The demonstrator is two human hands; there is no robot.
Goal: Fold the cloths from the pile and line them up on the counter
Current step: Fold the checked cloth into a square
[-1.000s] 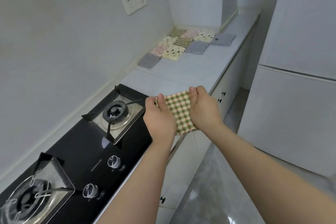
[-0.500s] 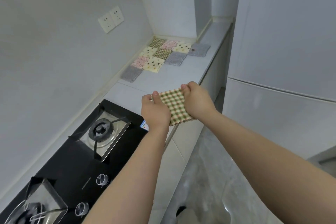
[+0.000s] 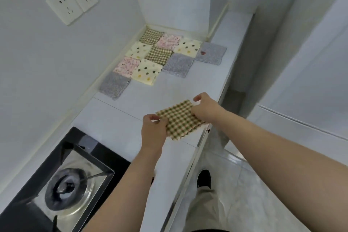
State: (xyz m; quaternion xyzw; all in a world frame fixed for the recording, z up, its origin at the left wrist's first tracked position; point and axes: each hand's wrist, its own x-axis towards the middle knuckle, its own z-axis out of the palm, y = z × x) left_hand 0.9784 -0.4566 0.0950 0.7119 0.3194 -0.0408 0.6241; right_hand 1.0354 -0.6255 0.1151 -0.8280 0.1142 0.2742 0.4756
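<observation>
My left hand (image 3: 153,132) and right hand (image 3: 204,108) each pinch an opposite edge of the folded, square, green-and-cream checked cloth (image 3: 180,119) with scalloped hem, held flat over the white counter (image 3: 120,124) near its front edge, well short of the laid-out cloths (image 3: 162,58).

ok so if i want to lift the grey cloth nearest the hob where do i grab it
Probably the near right corner of the grey cloth, pinched from the counter side. It lies flat, with the wall strip along its left edge and the pink patterned cloth against its far edge, so only the near and right edges look free to get fingers under.
</observation>
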